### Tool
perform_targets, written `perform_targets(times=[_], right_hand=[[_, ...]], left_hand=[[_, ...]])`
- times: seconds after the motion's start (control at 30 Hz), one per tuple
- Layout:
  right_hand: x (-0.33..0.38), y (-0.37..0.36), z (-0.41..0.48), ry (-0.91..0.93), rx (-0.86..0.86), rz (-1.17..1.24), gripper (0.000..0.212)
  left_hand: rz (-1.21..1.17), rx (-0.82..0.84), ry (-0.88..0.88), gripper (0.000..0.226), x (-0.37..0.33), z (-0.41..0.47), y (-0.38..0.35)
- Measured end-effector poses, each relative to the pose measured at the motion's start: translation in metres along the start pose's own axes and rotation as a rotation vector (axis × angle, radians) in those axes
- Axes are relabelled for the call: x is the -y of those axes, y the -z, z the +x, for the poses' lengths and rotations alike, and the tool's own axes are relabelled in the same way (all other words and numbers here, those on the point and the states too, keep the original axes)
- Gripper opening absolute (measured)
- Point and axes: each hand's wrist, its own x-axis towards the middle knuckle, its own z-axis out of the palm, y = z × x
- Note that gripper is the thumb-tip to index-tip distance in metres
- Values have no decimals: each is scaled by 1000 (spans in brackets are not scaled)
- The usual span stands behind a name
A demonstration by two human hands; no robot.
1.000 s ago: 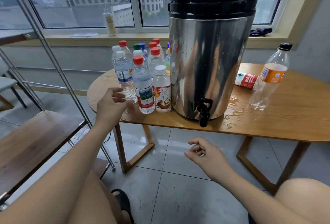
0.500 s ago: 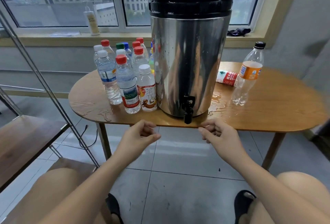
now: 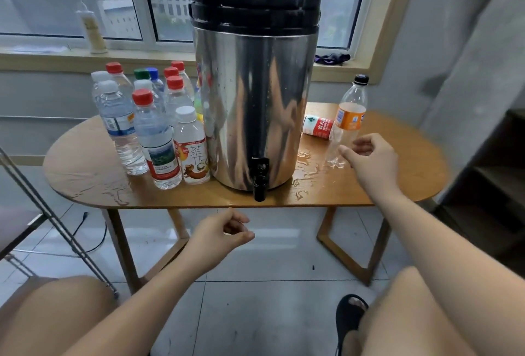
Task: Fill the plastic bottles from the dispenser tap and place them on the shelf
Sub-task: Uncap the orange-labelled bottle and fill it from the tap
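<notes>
Reaching with the right hand (image 3: 369,159) toward the orange-label bottle (image 3: 349,118), fingers loosely curved, thumb spread, gripping nothing; cannot tell whether the thumb tip touches its lower wall. Standing upright on the wooden table (image 3: 85,168) just right of the steel dispenser (image 3: 255,105), black cap on, clear and seemingly almost empty. Lying on its side between the two, a red-label bottle (image 3: 316,127), contents hard to judge. Hanging below the table edge, in front of the black tap (image 3: 260,178), the left hand (image 3: 221,230), fingers loosely curled, holding nothing. Grouped left of the dispenser, a capped cluster of bottles (image 3: 159,128), upright, with clear liquid up near the necks of the front ones. Pooled by the dispenser's base, spilled water (image 3: 305,169).
</notes>
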Motion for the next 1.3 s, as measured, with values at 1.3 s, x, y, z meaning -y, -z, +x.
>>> perform_targets(times=[1.3], right_hand=[[22,-34,-144,-69,456,194,54]], left_hand=[[16,-2,-22,24,1,-17,20]])
